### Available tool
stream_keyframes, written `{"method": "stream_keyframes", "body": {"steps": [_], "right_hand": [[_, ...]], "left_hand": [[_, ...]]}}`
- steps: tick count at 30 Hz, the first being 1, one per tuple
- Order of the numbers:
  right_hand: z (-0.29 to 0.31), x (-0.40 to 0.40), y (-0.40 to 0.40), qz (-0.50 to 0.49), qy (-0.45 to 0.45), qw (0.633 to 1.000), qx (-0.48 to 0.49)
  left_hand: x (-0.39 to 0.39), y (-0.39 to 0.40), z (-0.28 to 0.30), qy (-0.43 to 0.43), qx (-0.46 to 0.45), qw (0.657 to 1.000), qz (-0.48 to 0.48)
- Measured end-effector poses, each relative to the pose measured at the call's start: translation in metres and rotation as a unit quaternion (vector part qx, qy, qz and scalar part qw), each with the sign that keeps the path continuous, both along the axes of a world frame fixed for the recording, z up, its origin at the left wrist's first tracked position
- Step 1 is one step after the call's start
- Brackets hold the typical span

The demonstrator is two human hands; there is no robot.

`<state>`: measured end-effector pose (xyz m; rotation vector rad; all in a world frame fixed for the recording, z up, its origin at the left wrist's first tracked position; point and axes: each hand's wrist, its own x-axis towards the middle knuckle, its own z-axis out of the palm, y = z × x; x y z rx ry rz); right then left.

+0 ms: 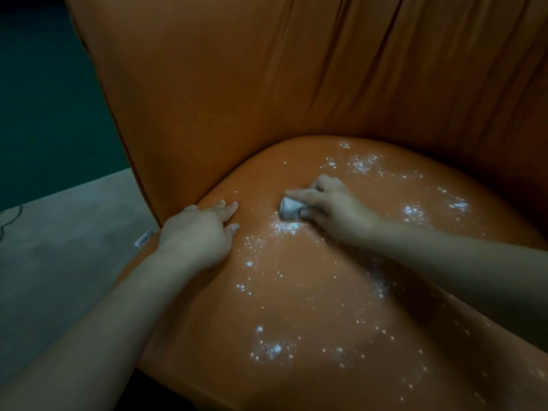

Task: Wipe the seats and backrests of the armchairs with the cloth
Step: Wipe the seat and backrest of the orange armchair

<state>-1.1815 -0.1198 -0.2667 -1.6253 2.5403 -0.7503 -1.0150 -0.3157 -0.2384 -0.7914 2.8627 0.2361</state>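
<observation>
Here, in the head view, we look down on the orange seat (311,292) of an armchair, with its backrest (267,69) rising behind in loose vertical folds. White powder (275,348) lies scattered over the seat in specks and small clumps: a thick patch near the front edge, a trail running up the middle, and brighter patches toward the back and the right side.

Our right hand (329,206) sits near the middle of the seat, fingers curled round a small bunched white cloth (289,207), which is pressed down on the fabric. The cloth pokes out to the left of the fingers, and a dense smear of powder lies just beside it, toward us. The right forearm crosses the seat from the right edge of the picture.

Our left hand (198,229) rests on the left part of the seat, close to where it meets the side of the chair. Its fingers are stretched out, fairly straight and close together, the tips touching the fabric; it holds nothing. The two hands are near one another but apart, with a strip of powdered seat between them.

A small white label (143,239) sticks out at the left edge of the seat, just beside the left wrist. Beyond the chair on the left we see a grey floor (44,256), a dark green wall (44,99) above it, and a thin dark cable (9,218) lying on the floor at the far left edge.
</observation>
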Motion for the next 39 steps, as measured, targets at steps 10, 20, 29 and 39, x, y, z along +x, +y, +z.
{"method": "stream_keyframes", "body": {"steps": [10, 20, 29, 39], "right_hand": [[-0.003, 0.0, 0.002, -0.116, -0.037, 0.993, -0.006], [-0.005, 0.014, -0.022, -0.152, -0.072, 0.985, -0.028], [0.002, 0.019, -0.035, -0.162, -0.062, 0.984, -0.026], [0.007, 0.026, -0.012, -0.122, -0.044, 0.991, -0.021]], "left_hand": [[0.012, -0.003, -0.011, 0.049, 0.037, 0.998, -0.033], [0.025, -0.009, -0.017, 0.092, 0.085, 0.991, -0.048], [0.039, -0.006, -0.013, 0.099, 0.1, 0.989, -0.04], [0.042, -0.003, -0.017, 0.121, 0.104, 0.987, -0.029]]}}
